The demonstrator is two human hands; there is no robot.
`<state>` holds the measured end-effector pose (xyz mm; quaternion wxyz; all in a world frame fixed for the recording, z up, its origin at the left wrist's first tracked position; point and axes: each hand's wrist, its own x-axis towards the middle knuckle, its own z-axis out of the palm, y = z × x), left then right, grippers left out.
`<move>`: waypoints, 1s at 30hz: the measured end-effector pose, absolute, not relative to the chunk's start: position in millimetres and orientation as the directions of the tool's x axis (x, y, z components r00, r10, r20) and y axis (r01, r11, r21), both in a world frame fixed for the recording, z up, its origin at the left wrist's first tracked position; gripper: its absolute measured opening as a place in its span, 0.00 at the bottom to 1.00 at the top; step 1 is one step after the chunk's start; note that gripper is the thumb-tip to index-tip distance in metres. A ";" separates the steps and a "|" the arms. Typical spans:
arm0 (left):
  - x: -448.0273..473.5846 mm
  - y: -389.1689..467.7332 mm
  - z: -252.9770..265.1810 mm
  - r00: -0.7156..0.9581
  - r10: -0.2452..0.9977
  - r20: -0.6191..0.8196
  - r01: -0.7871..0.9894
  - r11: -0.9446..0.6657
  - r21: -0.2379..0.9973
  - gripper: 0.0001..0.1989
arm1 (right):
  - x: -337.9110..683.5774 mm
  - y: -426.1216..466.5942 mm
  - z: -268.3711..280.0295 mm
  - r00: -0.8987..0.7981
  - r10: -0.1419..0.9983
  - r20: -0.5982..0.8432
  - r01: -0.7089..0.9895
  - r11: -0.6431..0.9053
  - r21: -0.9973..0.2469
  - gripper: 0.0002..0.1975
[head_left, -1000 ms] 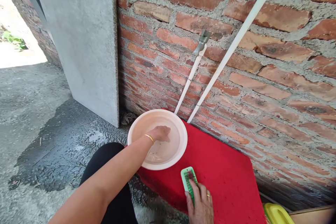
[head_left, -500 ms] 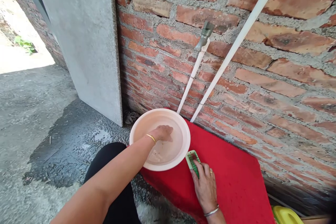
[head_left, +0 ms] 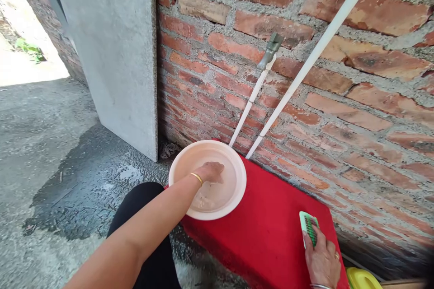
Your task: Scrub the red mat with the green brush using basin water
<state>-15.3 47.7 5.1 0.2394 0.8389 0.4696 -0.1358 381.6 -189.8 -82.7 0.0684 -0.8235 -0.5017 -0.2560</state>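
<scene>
My left hand (head_left: 212, 172) is dipped in the water of a pale pink basin (head_left: 173, 176); its fingers are partly under the surface, and I cannot make out whether they hold anything. A gold bangle circles that wrist. The basin stands on the far left end of a red-covered surface (head_left: 267, 203). Near the right end of the red cover, my right hand (head_left: 322, 253) grips a scrub brush (head_left: 308, 226) with a light green body and dark green bristles showing upward. Thumb and fingers lie along the brush's sides.
A brick wall (head_left: 298, 144) runs behind the red surface, with two white pipes, one ending in a grey fitting (head_left: 269, 52). A grey slab (head_left: 111, 45) stands at the left. Wet concrete floor (head_left: 77, 185) lies below it. Something yellow (head_left: 362, 278) sits at the lower right.
My right hand has moved the brush from beside the basin to the right end of the red surface. My left hand has stayed in the basin.
</scene>
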 end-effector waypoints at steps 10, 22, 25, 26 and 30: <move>-15.5 45.1 8.8 0.531 0.727 -0.435 0.847 -0.455 0.273 0.20 | 353.2 -188.8 -74.7 0.420 0.740 0.525 0.805 -0.571 0.160 0.30; -13.8 51.6 -2.9 0.535 0.725 -0.433 0.845 -0.464 0.266 0.22 | 248.2 -203.2 -86.2 0.197 0.868 0.457 0.964 -0.256 0.069 0.22; -13.5 51.9 -2.8 0.532 0.724 -0.439 0.847 -0.460 0.266 0.22 | 227.1 -203.2 -87.7 0.121 0.883 0.454 0.990 -0.143 0.014 0.19; -13.4 51.9 -2.7 0.531 0.725 -0.438 0.847 -0.460 0.265 0.21 | 221.4 -202.8 -88.0 0.102 0.886 0.453 0.994 -0.113 -0.003 0.19; -13.5 50.9 -1.0 0.526 0.734 -0.429 0.850 -0.444 0.284 0.20 | 204.7 -199.5 -87.8 0.054 0.895 0.443 0.998 -0.040 -0.040 0.18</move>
